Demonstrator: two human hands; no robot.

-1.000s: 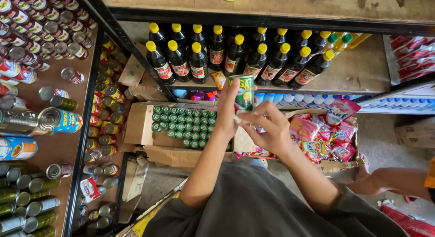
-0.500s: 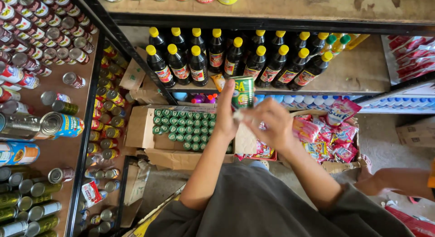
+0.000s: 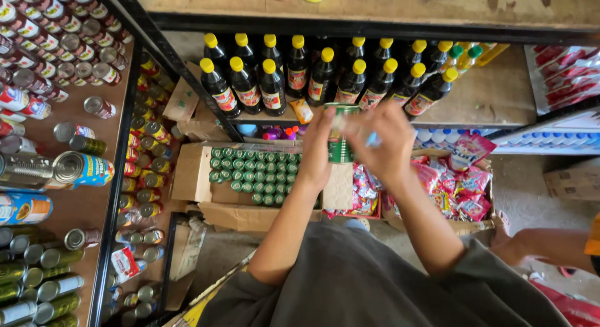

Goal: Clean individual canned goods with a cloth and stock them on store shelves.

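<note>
My left hand (image 3: 317,149) grips a green tin can (image 3: 340,146) upright in front of me. My right hand (image 3: 384,139) rests on the can's top and right side, fingers curled over its rim. Both hands hover above an open cardboard box (image 3: 194,174) packed with several green-capped bottles (image 3: 253,174). Behind the can stands a shelf of dark sauce bottles with yellow caps (image 3: 300,74).
A black metal rack (image 3: 115,177) on the left holds several tins lying on their sides (image 3: 56,171). A box of pink and red sachets (image 3: 453,183) sits to the right. Another person's arm (image 3: 544,246) reaches in at lower right.
My right hand has come up from beside the can onto its top. Both hands and the can have shifted slightly upward in view.
</note>
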